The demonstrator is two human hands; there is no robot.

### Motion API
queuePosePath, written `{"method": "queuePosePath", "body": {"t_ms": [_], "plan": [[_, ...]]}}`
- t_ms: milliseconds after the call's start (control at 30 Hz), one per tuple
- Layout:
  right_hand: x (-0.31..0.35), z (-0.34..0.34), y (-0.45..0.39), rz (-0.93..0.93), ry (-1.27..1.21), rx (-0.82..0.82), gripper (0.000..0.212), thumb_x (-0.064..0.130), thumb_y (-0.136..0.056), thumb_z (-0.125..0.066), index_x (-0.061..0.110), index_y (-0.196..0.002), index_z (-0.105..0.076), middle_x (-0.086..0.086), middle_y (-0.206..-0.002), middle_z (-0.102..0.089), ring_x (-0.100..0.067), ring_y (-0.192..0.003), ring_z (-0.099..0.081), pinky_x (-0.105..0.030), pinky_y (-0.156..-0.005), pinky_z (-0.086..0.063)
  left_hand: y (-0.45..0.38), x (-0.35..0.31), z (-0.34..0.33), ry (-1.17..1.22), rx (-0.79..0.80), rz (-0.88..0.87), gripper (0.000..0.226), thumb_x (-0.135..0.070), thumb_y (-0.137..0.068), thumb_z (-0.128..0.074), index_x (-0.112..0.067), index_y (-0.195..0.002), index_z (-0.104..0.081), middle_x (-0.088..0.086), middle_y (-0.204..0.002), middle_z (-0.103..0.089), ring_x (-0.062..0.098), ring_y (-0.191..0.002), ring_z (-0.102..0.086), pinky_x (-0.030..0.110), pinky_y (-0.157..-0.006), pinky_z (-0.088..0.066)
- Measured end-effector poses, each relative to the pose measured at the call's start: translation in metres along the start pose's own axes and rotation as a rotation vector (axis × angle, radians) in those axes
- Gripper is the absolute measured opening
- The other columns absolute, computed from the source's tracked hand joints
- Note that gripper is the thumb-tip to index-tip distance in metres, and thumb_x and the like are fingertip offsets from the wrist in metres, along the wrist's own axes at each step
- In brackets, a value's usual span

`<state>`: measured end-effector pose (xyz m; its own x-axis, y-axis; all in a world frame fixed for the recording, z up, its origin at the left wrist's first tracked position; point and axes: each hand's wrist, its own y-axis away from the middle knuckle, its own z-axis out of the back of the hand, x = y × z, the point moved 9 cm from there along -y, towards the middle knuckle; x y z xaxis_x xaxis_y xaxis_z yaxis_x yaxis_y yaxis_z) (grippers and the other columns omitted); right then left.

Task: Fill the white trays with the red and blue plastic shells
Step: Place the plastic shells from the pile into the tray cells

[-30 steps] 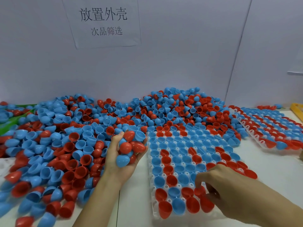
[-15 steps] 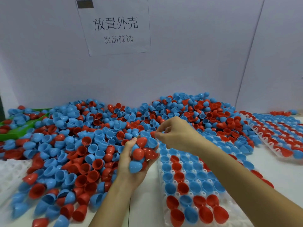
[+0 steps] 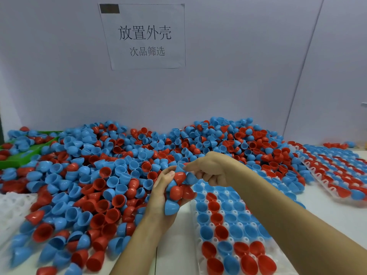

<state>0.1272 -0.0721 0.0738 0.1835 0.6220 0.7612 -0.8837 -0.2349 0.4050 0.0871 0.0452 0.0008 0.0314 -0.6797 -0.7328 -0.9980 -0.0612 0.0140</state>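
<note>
My left hand (image 3: 160,197) cups a shell bunch (image 3: 177,192); right hand (image 3: 210,168) pinches 1 blue shell (image 3: 191,178). Open tray (image 3: 200,261) pockets sit at 5 o'clock, nearer my right.

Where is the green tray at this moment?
In the head view, the green tray lies at the far left edge, beside the wall, with the pile of shells spilling over it.

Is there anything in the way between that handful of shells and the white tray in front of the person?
Nothing visible blocks it. The left hand holds the handful of shells right at the white tray's left edge, and the right hand pinches a blue shell off it. Only the right forearm crosses above the tray; its near pockets are already filled.
</note>
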Motion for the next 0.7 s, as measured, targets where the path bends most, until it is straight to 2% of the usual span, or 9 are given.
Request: {"method": "queuePosePath", "body": {"t_ms": [67, 133, 167, 233, 300, 367, 533, 600, 700], "plan": [[-0.005, -0.001, 0.000, -0.021, -0.096, 0.037, 0.028, 0.027, -0.091, -0.069, 0.014, -0.070, -0.058, 0.004, -0.053, -0.047, -0.006, -0.040, -0.025, -0.016, -0.038, -0.021, 0.000, 0.001, 0.000, 0.019, -0.004, 0.004, 0.036, -0.033, -0.078, -0.068, -0.019, -0.111, -0.071, 0.016, -0.115, -0.073, 0.027, -0.095, -0.074, 0.048, -0.076, -0.062], [-0.010, 0.001, 0.000, -0.032, -0.177, 0.046, 0.022, 0.022, -0.093, -0.067, 0.014, -0.074, -0.058, 0.005, -0.049, -0.046, -0.005, -0.039, -0.024, -0.015, -0.036, -0.020, 0.000, 0.003, 0.000, 0.082, 0.002, 0.026, 0.020, -0.031, -0.077, -0.069, -0.022, -0.092, -0.078, 0.014, -0.106, -0.075, 0.026, -0.087, -0.075, 0.043, -0.066, -0.063], [-0.011, 0.002, 0.001, -0.034, -0.206, 0.047, 0.021, 0.021, -0.093, -0.066, 0.014, -0.075, -0.058, 0.005, -0.048, -0.046, -0.005, -0.038, -0.024, -0.015, -0.035, -0.020, 0.000, 0.004, 0.001, 0.116, -0.003, 0.044, 0.017, -0.030, -0.078, -0.069, -0.020, -0.090, -0.077, 0.014, -0.104, -0.075, 0.027, -0.085, -0.075, 0.042, -0.063, -0.062], [-0.013, 0.006, 0.002, -0.019, -0.230, 0.040, 0.022, 0.019, -0.093, -0.065, 0.014, -0.073, -0.057, 0.006, -0.048, -0.045, -0.004, -0.038, -0.025, -0.015, -0.035, -0.021, 0.000, 0.006, 0.003, 0.176, -0.022, 0.081, 0.027, -0.029, -0.078, -0.071, -0.015, -0.102, -0.073, 0.017, -0.106, -0.074, 0.029, -0.086, -0.075, 0.043, -0.065, -0.063], [-0.012, 0.013, 0.004, 0.012, -0.244, 0.033, 0.020, 0.018, -0.093, -0.064, 0.012, -0.075, -0.057, 0.006, -0.050, -0.044, -0.004, -0.038, -0.025, -0.015, -0.035, -0.020, 0.000, 0.007, 0.002, 0.207, -0.017, 0.100, 0.045, -0.029, -0.076, -0.072, -0.011, -0.117, -0.065, 0.018, -0.106, -0.073, 0.031, -0.089, -0.075, 0.047, -0.072, -0.063], [-0.012, 0.021, 0.011, 0.056, -0.252, 0.041, 0.015, 0.018, -0.094, -0.063, 0.011, -0.081, -0.058, 0.004, -0.054, -0.043, -0.005, -0.042, -0.026, -0.015, -0.037, -0.020, 0.001, 0.005, 0.000, 0.208, 0.001, 0.088, 0.049, -0.029, -0.076, -0.072, -0.011, -0.120, -0.062, 0.019, -0.102, -0.074, 0.031, -0.086, -0.075, 0.046, -0.070, -0.063], [-0.042, 0.055, 0.044, 0.195, -0.126, 0.043, 0.034, 0.015, -0.094, -0.064, 0.017, -0.060, -0.059, 0.004, -0.055, -0.045, -0.007, -0.045, -0.032, -0.017, -0.040, -0.027, -0.001, 0.005, 0.003, 0.235, 0.021, 0.085, 0.044, -0.030, -0.075, -0.070, -0.011, -0.115, -0.062, 0.019, -0.100, -0.075, 0.033, -0.087, -0.075, 0.043, -0.064, -0.062], [-0.067, 0.066, 0.062, 0.219, -0.047, 0.043, 0.030, 0.017, -0.093, -0.065, 0.020, -0.064, -0.068, 0.002, -0.057, -0.048, -0.008, -0.047, -0.037, -0.018, -0.043, -0.032, -0.002, 0.006, 0.004, 0.236, 0.015, 0.080, 0.040, -0.030, -0.075, -0.071, -0.013, -0.111, -0.064, 0.019, -0.099, -0.075, 0.034, -0.087, -0.075, 0.044, -0.064, -0.063], [-0.101, 0.082, 0.090, 0.235, 0.153, -0.041, 0.019, 0.028, -0.091, -0.068, 0.023, -0.074, -0.075, 0.002, -0.064, -0.060, -0.007, -0.054, -0.047, -0.019, -0.051, -0.041, -0.002, 0.006, 0.004, 0.226, 0.004, 0.062, 0.029, -0.029, -0.074, -0.072, -0.016, -0.100, -0.072, 0.018, -0.099, -0.076, 0.034, -0.085, -0.076, 0.046, -0.067, -0.063]]}}
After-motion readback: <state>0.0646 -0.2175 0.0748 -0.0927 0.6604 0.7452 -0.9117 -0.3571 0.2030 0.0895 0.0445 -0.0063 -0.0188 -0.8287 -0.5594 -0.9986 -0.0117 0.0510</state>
